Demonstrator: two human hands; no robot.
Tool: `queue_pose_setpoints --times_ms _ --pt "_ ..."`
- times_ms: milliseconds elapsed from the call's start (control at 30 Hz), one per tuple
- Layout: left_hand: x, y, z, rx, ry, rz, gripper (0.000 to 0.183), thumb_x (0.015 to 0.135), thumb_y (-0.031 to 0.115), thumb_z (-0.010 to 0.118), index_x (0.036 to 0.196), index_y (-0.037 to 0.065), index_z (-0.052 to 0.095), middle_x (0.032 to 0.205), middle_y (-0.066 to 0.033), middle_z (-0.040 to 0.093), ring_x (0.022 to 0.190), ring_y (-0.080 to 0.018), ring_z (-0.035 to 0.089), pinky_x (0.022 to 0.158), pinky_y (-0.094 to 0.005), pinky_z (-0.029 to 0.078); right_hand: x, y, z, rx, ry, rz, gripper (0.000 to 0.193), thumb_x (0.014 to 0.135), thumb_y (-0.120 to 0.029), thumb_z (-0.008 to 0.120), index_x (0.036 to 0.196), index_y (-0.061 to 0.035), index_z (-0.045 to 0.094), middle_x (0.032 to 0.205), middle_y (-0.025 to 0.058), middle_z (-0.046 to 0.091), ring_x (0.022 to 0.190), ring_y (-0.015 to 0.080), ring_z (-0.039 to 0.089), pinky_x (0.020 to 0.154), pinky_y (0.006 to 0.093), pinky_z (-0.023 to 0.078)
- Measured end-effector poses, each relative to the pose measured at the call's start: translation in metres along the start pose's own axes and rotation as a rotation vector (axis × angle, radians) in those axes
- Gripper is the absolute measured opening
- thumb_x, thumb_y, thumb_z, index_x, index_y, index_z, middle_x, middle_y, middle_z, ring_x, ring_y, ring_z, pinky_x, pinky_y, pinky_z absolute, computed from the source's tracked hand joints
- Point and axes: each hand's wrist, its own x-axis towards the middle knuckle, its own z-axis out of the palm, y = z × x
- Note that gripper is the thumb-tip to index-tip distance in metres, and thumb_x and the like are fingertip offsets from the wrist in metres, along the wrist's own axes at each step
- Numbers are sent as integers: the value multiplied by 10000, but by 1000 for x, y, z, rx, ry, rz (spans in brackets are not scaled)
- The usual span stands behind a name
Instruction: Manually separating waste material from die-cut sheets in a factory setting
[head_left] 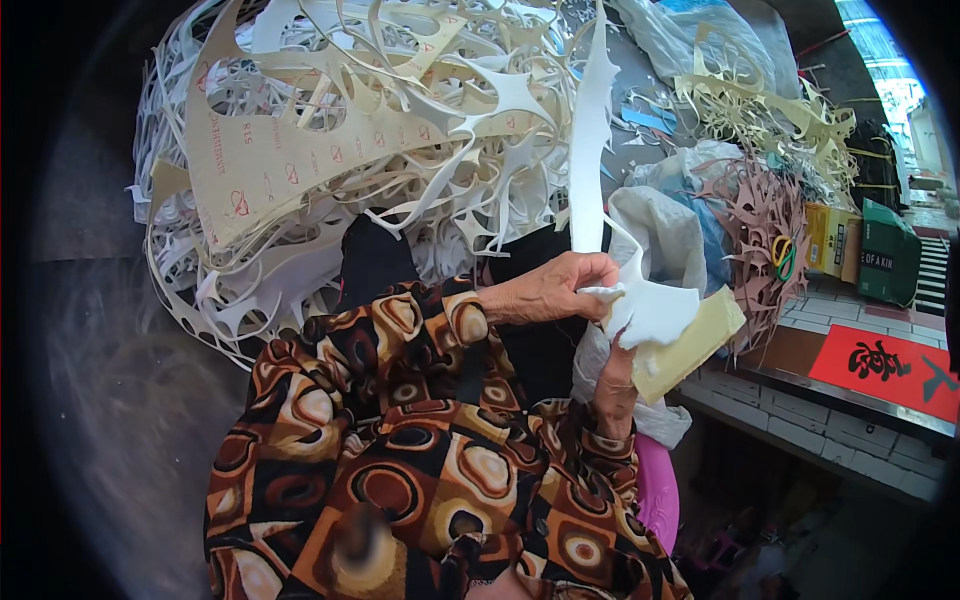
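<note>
My left hand (560, 287) is closed, its thumb and fingers pinching the edge of a white sheet scrap (658, 308) with curved, cut-out edges. From beside those fingers a long white strip (590, 140) rises away from me; whether it joins the scrap is hidden by the hand. Below and to the right, my right hand (613, 392) grips the scrap's lower side. A pale yellow, thick-looking flat piece (690, 345) lies against the scrap at the same hand, partly covered by it. The right fingers are mostly behind these pieces.
A big heap of white and cream cut-out scraps (300, 150) stands ahead on the left. Pinkish-brown scraps (765, 220) pile up at the right, near a white plastic bag (655, 225). Beyond are a green box (888, 255), a red paper (885, 368) on a ledge and a pink basin (657, 490).
</note>
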Motion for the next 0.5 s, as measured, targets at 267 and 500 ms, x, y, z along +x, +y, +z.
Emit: queue_pose_setpoints --times_ms 267,500 --pt "5 -9 -2 168 75 90 211 740 133 639 753 60 442 892 15 482 812 -45 419 739 -207 362 2 -9 4 14 -43 11 508 895 -410 412 1222 -22 376 1152 92 478 1034 188 497 861 334 418" --pt "8 -12 -1 229 132 58 208 744 157 647 759 51 468 804 27 484 735 -40 418 640 -196 371 2 -14 4 32 -124 28 508 894 -410 412 1222 -22 378 1152 92 479 1030 190 501 857 336 422"
